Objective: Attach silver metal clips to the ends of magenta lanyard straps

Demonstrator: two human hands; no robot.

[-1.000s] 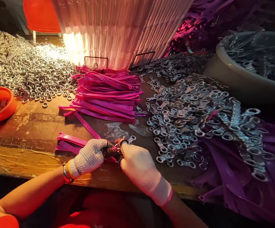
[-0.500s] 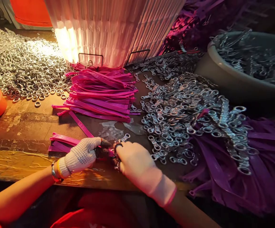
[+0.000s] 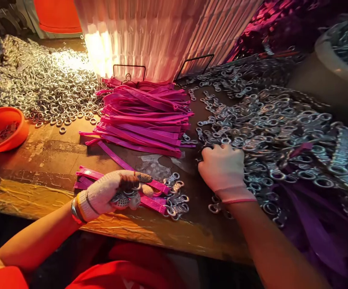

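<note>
My left hand (image 3: 116, 190), in a dotted knit glove with a dark thumb, curls round several metal rings (image 3: 125, 196) in its palm. Under it lie pink plastic straps (image 3: 154, 204) whose right ends carry shiny metal links (image 3: 176, 196). My right hand (image 3: 222, 170), in a pale glove, is closed with its knuckles up at the left edge of a heap of double-ringed metal links (image 3: 261, 132). Its fingertips are hidden, so what it pinches cannot be seen. A stack of pink straps (image 3: 143, 120) lies just beyond both hands.
A heap of metal rings (image 3: 62, 88) spreads at the left behind an orange scoop-like tub (image 3: 21, 130). Corrugated translucent sheeting (image 3: 149, 36) stands at the back. A grey bucket of metal parts (image 3: 309, 76) is at the right, with purple straps (image 3: 312, 228) below it.
My right hand has left my left hand and moved right to the heap of links. The left hand has turned, showing rings in its palm. The whole view has shifted.
</note>
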